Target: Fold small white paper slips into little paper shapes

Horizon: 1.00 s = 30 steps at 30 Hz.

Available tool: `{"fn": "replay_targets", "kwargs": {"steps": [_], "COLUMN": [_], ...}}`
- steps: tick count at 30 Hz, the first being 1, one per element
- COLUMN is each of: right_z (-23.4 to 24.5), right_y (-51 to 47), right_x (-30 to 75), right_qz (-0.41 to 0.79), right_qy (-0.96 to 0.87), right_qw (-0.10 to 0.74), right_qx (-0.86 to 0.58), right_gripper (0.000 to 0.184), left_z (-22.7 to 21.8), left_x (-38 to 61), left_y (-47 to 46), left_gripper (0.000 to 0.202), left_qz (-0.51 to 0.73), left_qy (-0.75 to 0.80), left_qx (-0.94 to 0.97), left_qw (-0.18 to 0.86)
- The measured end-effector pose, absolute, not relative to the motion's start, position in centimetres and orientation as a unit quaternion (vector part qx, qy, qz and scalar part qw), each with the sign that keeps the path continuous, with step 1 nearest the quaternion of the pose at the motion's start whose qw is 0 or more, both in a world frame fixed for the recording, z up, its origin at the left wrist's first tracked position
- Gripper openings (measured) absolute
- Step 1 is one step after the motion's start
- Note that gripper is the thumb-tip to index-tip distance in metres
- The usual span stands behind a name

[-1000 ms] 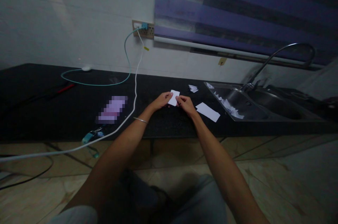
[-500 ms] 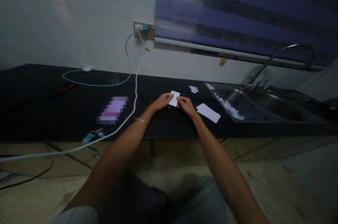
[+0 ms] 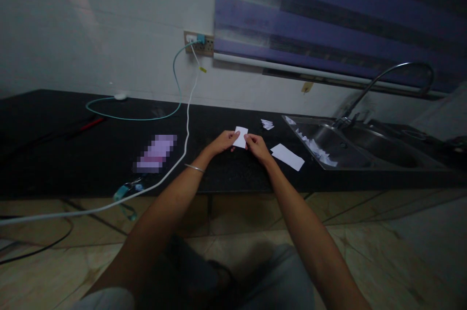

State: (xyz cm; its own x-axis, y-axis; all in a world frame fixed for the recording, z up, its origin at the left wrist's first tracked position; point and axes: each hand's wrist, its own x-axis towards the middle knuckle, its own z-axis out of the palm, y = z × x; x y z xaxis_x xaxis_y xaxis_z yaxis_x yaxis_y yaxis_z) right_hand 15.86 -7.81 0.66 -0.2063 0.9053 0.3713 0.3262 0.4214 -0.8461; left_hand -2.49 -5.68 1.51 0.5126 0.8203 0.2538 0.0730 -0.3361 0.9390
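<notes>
A small white piece of paper (image 3: 240, 138) is held just above the black countertop (image 3: 222, 173), gripped at both sides. My left hand (image 3: 225, 140) pinches its left edge, thumb on top. On the right edge, the thumb and fingers of my right hand (image 3: 256, 146) are closed on the same piece. Whether it is one sheet or folded layers I cannot tell. To the right of my right hand lie flat white paper sheets (image 3: 288, 156). Behind them is a little heap of folded paper pieces (image 3: 267, 124).
More folded paper pieces (image 3: 315, 148) line the left rim of the steel sink (image 3: 350, 166), under a curved faucet (image 3: 394, 67). A white cable (image 3: 187, 130) runs from the wall socket (image 3: 199, 45) across the counter, left of my hands. A blurred-out pinkish object (image 3: 156, 153) lies further left.
Both hands keep hold of the paper in nearly the same place. The paper's top edge and the fingers around it have shifted very slightly.
</notes>
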Motion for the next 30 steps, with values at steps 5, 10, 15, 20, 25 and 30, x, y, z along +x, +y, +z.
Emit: {"fn": "replay_targets", "kwargs": {"steps": [5,10,15,20,25,30], "right_z": [0.7,0.8,0.7,0.5,0.4,0.3], "right_y": [-7.8,-7.8,-7.8,-7.6,-7.6,-7.5], "right_x": [15.9,15.8,15.9,16.0,16.0,16.2], "right_qz": [0.301,0.277,0.278,0.292,0.289,0.287], "right_qy": [-0.717,-0.690,-0.672,-0.662,-0.667,-0.671], "right_qw": [0.461,0.483,0.500,0.505,0.505,0.498], "right_qx": [-0.427,-0.462,-0.470,-0.471,-0.466,-0.468], "right_gripper": [0.053,0.052,0.049,0.048,0.046,0.047], "left_z": [2.4,2.9,2.3,2.2,2.1,1.7], "left_x": [-2.7,-2.8,-2.7,-2.5,-2.6,-2.6], "left_y": [-6.5,-6.9,-6.6,-6.7,-6.5,-6.1], "left_gripper": [0.063,0.068,0.067,0.066,0.068,0.065], "left_qz": [0.349,0.320,0.305,0.316,0.292,0.296], "left_qy": [0.326,0.306,0.299,0.301,0.305,0.295], "left_qx": [0.752,0.781,0.795,0.789,0.801,0.796], "left_qw": [0.454,0.440,0.430,0.432,0.424,0.438]}}
